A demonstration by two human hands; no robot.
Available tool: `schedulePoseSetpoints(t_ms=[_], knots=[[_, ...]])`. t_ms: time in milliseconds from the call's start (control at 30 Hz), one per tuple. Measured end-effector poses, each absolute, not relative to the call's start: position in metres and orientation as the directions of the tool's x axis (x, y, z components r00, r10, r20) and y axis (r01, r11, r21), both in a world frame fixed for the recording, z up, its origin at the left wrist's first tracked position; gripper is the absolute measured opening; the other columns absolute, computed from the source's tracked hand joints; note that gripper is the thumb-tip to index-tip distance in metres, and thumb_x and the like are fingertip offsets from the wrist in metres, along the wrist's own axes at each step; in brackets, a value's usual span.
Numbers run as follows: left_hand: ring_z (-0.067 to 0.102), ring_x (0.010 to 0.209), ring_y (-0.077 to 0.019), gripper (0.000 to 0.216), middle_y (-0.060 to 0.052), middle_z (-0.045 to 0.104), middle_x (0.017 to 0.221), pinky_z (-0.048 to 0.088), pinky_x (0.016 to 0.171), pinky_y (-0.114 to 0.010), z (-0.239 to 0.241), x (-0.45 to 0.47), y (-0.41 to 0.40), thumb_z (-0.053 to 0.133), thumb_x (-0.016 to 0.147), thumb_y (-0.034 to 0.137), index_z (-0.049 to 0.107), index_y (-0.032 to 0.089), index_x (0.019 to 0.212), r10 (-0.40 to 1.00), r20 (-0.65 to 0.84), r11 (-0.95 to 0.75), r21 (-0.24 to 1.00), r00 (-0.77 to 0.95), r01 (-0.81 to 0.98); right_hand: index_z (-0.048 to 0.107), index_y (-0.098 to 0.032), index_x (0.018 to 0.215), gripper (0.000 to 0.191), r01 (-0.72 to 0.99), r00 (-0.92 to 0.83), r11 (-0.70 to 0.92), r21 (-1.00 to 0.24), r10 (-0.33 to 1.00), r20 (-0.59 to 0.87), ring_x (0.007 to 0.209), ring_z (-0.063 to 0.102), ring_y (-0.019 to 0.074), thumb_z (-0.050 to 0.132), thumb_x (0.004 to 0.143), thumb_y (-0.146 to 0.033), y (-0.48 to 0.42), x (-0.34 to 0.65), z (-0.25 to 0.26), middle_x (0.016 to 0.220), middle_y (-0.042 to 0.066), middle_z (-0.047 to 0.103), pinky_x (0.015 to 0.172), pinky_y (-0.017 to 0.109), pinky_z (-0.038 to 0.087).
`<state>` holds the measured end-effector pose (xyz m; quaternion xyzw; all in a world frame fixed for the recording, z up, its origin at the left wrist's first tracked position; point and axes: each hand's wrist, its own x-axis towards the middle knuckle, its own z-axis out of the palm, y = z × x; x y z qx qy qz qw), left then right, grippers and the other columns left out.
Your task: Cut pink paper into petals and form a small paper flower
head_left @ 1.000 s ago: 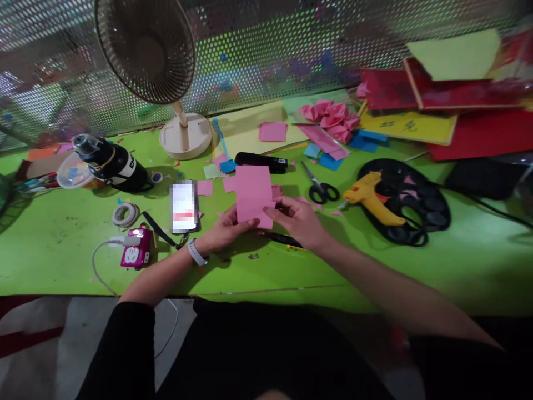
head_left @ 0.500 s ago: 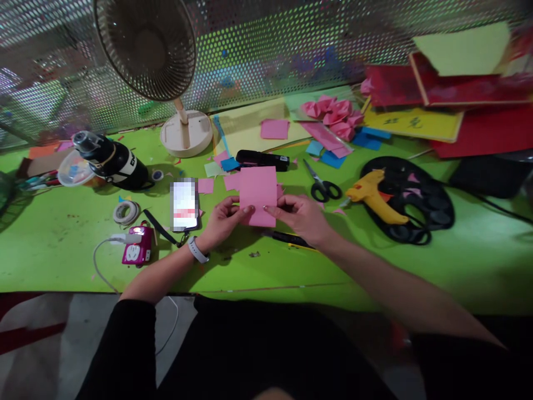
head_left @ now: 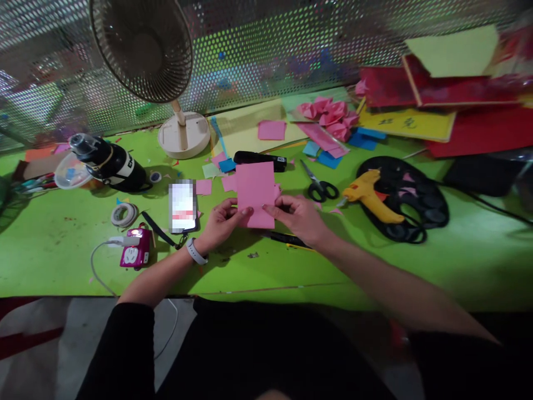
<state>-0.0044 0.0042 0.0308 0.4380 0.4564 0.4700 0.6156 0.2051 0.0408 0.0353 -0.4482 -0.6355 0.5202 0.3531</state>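
Both hands meet on a pink paper [head_left: 255,191]: the left hand [head_left: 220,222] pinches its lower left edge, thumb on top, and the right hand [head_left: 300,218] pinches its lower right edge, holding the sheet up just above the green table [head_left: 62,250]. A dark pen [head_left: 283,239] lies on the table just under the right hand. A phone [head_left: 182,206] lies just left of the left hand, with a tape roll [head_left: 124,214] and a pink charger [head_left: 134,254] farther left. Scissors [head_left: 318,186] lie just beyond the right hand; a yellow glue gun [head_left: 370,195] sits farther right. A black stapler [head_left: 260,160] lies beyond the paper, and a fan [head_left: 144,50] stands behind it to the left.
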Motion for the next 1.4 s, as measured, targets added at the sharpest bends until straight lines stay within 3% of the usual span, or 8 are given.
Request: schedulePoseSetpoints(t_ms=[167, 433, 800, 967, 1100, 1200, 1300, 1400], knots=[[0.071, 0.077, -0.0137, 0.037, -0.007, 0.078, 0.093, 0.058, 0.072, -0.028, 0.025, -0.006, 0.004, 0.083, 0.080, 0.045, 0.069, 0.016, 0.098, 0.985, -0.127, 0.144, 0.979, 0.115, -0.144, 0.055, -0.022, 0.061, 0.057, 0.200, -0.340, 0.088, -0.976, 0.940, 0.015, 0.056, 0.038, 0.0130, 0.068, 0.078, -0.076, 0.041, 0.203, 0.038, 0.058, -0.003, 0.048, 0.055, 0.031, 0.031], [0.069, 0.076, -0.0139, 0.035, -0.007, 0.076, 0.087, 0.057, 0.070, -0.028, 0.034, -0.004, 0.004, 0.083, 0.079, 0.045, 0.071, 0.016, 0.095, 0.985, -0.134, 0.146, 0.983, 0.108, -0.110, 0.051, -0.023, 0.061, 0.059, 0.212, -0.349, 0.109, -0.971, 0.937, 0.029, 0.056, 0.035, 0.0134, 0.064, 0.080, -0.078, 0.041, 0.201, 0.041, 0.057, -0.004, 0.043, 0.056, 0.032, 0.033], [0.059, 0.065, -0.0095, 0.040, -0.004, 0.072, 0.077, 0.048, 0.060, -0.023, 0.030, -0.005, 0.005, 0.085, 0.075, 0.053, 0.071, 0.015, 0.081, 0.984, -0.165, 0.172, 0.979, 0.071, -0.111, 0.054, -0.023, 0.064, 0.054, 0.250, -0.367, 0.145, -0.957, 0.929, 0.045, 0.057, 0.039, 0.0132, 0.065, 0.084, -0.071, 0.041, 0.203, 0.032, 0.059, -0.003, 0.046, 0.057, 0.031, 0.036], [0.057, 0.063, -0.0090, 0.042, -0.004, 0.070, 0.074, 0.044, 0.058, -0.022, 0.030, -0.004, 0.011, 0.086, 0.072, 0.052, 0.068, 0.014, 0.078, 0.983, -0.174, 0.178, 0.980, 0.051, -0.085, 0.058, -0.022, 0.070, 0.050, 0.292, -0.382, 0.175, -0.940, 0.922, 0.053, 0.060, 0.049, 0.0149, 0.064, 0.085, -0.070, 0.048, 0.208, 0.028, 0.065, -0.001, 0.057, 0.059, 0.031, 0.042], [0.060, 0.068, -0.0098, 0.041, -0.004, 0.071, 0.078, 0.045, 0.061, -0.022, 0.029, -0.009, 0.018, 0.086, 0.073, 0.049, 0.068, 0.014, 0.078, 0.983, -0.182, 0.181, 0.981, 0.002, -0.075, 0.070, -0.023, 0.097, 0.042, 0.462, -0.441, 0.309, -0.831, 0.893, 0.086, 0.081, 0.068, 0.0227, 0.062, 0.090, -0.064, 0.040, 0.230, 0.027, 0.095, 0.008, 0.074, 0.072, 0.039, 0.055], [0.059, 0.065, -0.0088, 0.041, -0.003, 0.070, 0.077, 0.045, 0.059, -0.021, 0.029, -0.012, 0.022, 0.087, 0.072, 0.050, 0.068, 0.014, 0.079, 0.977, -0.209, 0.205, 0.973, -0.031, -0.106, 0.073, -0.023, 0.112, 0.047, 0.538, -0.647, 0.579, -0.613, 0.749, 0.140, 0.104, 0.069, 0.0312, 0.074, 0.083, -0.060, 0.020, 0.253, 0.020, 0.117, 0.013, 0.073, 0.082, 0.047, 0.059], [0.056, 0.060, -0.0073, 0.041, -0.001, 0.067, 0.072, 0.042, 0.053, -0.020, 0.031, -0.014, 0.023, 0.088, 0.072, 0.050, 0.068, 0.015, 0.078, 0.972, -0.233, 0.227, 0.967, -0.043, -0.116, 0.074, -0.023, 0.116, 0.028, 0.534, -0.700, 0.704, -0.468, 0.679, 0.221, 0.104, 0.069, 0.0284, 0.061, 0.098, -0.039, 0.004, 0.274, 0.008, 0.114, 0.012, 0.074, 0.082, 0.046, 0.060], [0.050, 0.054, -0.0062, 0.042, 0.001, 0.063, 0.065, 0.039, 0.049, -0.019, 0.035, -0.015, 0.022, 0.089, 0.071, 0.051, 0.065, 0.016, 0.074, 0.974, -0.216, 0.209, 0.973, -0.071, -0.100, 0.074, -0.024, 0.117, 0.028, 0.579, -0.632, 0.688, -0.436, 0.717, 0.292, 0.096, 0.072, 0.0258, 0.051, 0.103, -0.029, 0.001, 0.289, 0.001, 0.107, 0.010, 0.077, 0.083, 0.046, 0.061]])
